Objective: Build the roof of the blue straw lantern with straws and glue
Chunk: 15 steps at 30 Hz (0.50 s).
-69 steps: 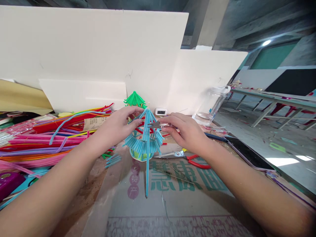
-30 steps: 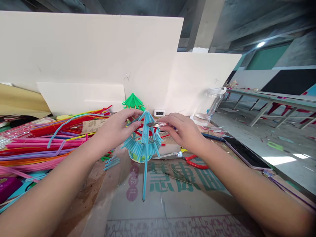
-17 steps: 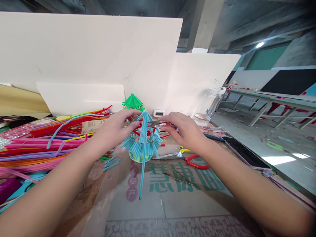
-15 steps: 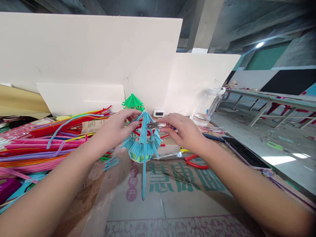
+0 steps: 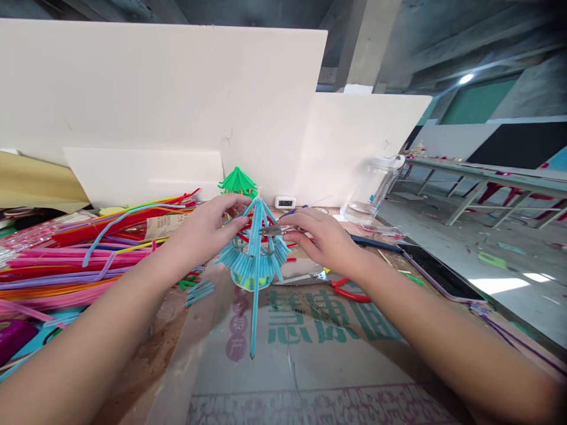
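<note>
A small pavilion model of light-blue pipe cleaners (image 5: 254, 262) stands in front of me, with red strips inside and a pale green base. One long blue pipe cleaner (image 5: 254, 319) hangs forward from its peak. My left hand (image 5: 219, 221) pinches the left side of the roof between thumb and fingers. My right hand (image 5: 323, 236) grips a slim pointed metal tool (image 5: 274, 230), its exact kind partly hidden by the fingers. The tool's tips meet the blue strips below the peak. Red-handled scissors (image 5: 349, 290) lie under my right wrist. Short blue pieces (image 5: 200, 292) lie left of the model.
Bundles of coloured pipe cleaners (image 5: 80, 260) cover the left side. Behind the model are a green-roofed model (image 5: 238, 180), a small digital clock (image 5: 284, 202) and white boards (image 5: 155, 88). To the right stand a clear water bottle (image 5: 370, 189) and a phone (image 5: 443, 274).
My right hand has moved slightly left and down with the metal tool. The low end of the long blue strip has shifted a little left. My left hand keeps its hold.
</note>
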Motion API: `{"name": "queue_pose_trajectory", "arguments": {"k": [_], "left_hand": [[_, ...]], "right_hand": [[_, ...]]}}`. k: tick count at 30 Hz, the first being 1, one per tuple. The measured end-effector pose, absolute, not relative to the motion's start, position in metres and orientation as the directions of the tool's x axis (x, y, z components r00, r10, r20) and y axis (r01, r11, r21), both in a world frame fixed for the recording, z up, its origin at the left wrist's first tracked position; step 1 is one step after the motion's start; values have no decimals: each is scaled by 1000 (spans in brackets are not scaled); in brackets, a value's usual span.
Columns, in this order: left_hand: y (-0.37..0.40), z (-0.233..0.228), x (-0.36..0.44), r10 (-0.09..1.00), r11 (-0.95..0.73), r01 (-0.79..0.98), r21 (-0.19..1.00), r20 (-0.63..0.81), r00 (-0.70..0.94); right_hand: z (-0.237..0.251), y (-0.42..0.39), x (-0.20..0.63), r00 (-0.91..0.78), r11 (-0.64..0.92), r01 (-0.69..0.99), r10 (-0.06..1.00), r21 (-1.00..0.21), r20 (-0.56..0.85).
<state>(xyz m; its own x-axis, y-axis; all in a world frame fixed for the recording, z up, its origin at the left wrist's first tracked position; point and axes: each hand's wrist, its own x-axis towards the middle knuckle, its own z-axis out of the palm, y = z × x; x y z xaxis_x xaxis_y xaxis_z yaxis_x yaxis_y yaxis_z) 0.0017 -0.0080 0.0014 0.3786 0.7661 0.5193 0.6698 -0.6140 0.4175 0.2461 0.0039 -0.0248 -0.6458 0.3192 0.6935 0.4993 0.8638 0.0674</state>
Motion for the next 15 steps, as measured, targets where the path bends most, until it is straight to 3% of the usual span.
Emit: {"name": "queue_pose_trajectory", "arguments": {"k": [15], "left_hand": [[3, -3, -6, 801, -571, 676, 465, 497, 334]], "right_hand": [[-12, 2, 257, -642, 838, 543, 376, 50, 668]]}}
